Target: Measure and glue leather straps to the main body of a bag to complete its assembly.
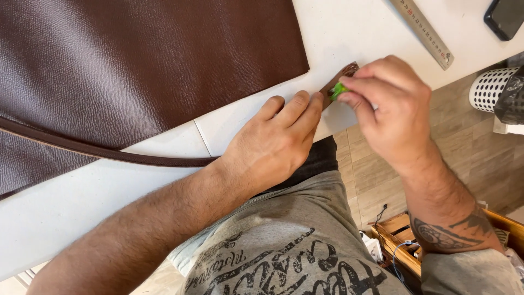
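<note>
A narrow dark brown leather strap [164,158] runs along the white table [82,202] from the left to the table's edge. My left hand [275,139] lies flat on the strap, fingertips pressing it down near its rounded end [345,72]. My right hand [387,109] pinches a small green object [338,90] against that strap end; most of the object is hidden by my fingers. A large sheet of dark brown textured leather [147,60] covers the table's upper left.
A metal ruler [423,30] lies at an angle at the top right, with a black phone [505,16] beyond it. Below the table edge are a white perforated bin [488,87] on the tiled floor and a wooden box [398,235] with cables.
</note>
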